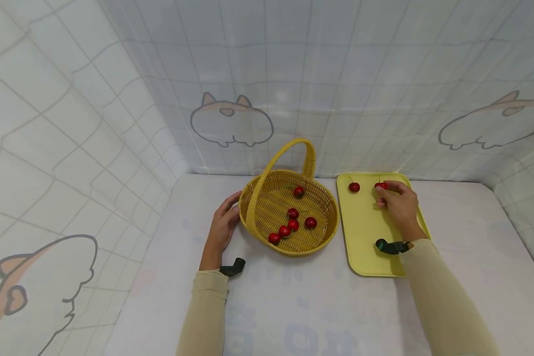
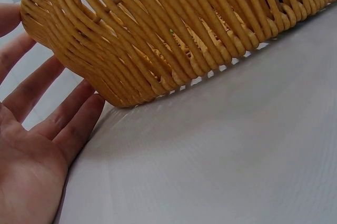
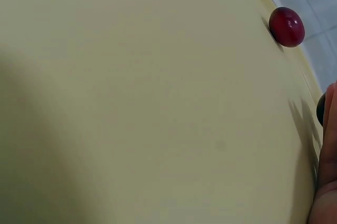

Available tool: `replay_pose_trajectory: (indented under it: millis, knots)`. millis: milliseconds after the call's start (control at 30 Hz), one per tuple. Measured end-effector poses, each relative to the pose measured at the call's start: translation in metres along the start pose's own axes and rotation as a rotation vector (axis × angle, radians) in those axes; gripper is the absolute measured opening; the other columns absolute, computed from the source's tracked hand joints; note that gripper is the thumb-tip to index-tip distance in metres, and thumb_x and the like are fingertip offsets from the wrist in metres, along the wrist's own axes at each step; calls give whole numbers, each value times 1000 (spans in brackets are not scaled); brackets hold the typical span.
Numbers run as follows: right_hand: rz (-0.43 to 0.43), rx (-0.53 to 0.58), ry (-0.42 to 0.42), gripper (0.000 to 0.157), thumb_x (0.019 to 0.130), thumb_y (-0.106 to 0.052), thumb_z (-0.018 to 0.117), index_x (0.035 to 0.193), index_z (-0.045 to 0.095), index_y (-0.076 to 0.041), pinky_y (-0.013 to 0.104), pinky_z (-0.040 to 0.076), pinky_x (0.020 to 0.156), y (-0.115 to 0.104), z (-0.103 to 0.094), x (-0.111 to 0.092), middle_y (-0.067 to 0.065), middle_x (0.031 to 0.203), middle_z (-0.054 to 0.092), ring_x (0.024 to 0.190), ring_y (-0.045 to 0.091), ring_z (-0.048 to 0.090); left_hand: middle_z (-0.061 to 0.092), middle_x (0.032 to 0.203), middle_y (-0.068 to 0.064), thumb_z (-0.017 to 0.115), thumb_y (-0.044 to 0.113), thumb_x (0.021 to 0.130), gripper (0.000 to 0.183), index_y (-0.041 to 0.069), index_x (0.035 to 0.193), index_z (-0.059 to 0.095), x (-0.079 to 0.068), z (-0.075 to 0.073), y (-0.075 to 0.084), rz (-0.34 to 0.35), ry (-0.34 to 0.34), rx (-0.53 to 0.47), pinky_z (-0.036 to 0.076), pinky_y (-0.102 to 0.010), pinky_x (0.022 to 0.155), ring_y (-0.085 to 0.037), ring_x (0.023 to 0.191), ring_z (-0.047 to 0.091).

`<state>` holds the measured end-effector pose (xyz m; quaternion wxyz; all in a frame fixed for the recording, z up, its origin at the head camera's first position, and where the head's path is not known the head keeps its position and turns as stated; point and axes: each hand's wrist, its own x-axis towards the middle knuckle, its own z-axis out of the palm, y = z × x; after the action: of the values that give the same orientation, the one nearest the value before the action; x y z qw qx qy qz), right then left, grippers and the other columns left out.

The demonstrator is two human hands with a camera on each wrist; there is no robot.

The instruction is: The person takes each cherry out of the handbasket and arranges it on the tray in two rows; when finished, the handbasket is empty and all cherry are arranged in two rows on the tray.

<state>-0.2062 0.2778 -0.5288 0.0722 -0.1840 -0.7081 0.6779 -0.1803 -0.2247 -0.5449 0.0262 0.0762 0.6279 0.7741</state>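
My left hand (image 1: 222,225) rests against the left side of a yellow woven basket (image 1: 252,190) with a tall arched handle. In the left wrist view its fingers (image 2: 39,84) lie fairly straight against the basket wall (image 2: 158,39). Several red cherries (image 1: 311,223) lie inside the basket. Over the far end of a yellow tray (image 1: 365,247), my right hand (image 1: 400,202) pinches a red cherry (image 1: 379,185) between thumb and fingertips. Another cherry (image 1: 354,187) with a stem sits on the tray to its left. The right wrist view shows only part of the right hand (image 3: 327,155).
Basket and tray stand side by side on a white-covered table (image 1: 285,296). Behind them rises a wall covering (image 1: 338,118) with a grid and cartoon animal prints. Dark bands with small devices are on both wrists, the right one (image 1: 389,246) above the tray.
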Motion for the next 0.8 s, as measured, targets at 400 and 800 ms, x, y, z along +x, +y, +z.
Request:
replay_pose_trajectory:
  millis: [400, 800]
  knots:
    - [-10, -119, 29, 48, 90, -33, 78, 126, 61, -7, 18, 56, 60, 3, 2, 2, -4, 105, 57, 60, 2, 68, 46, 151, -11, 55, 17, 104, 47, 7, 150, 50, 1, -1, -2, 15, -6, 7, 51, -26, 101, -18, 127, 58]
    - [-4, -165, 28, 50, 91, -34, 76, 130, 60, -7, 18, 56, 60, 0, 3, 2, -6, 104, 56, 60, 2, 67, 46, 151, -10, 54, 16, 105, 46, 8, 150, 49, 1, 1, 1, -5, 1, 15, 49, -26, 103, -17, 128, 57]
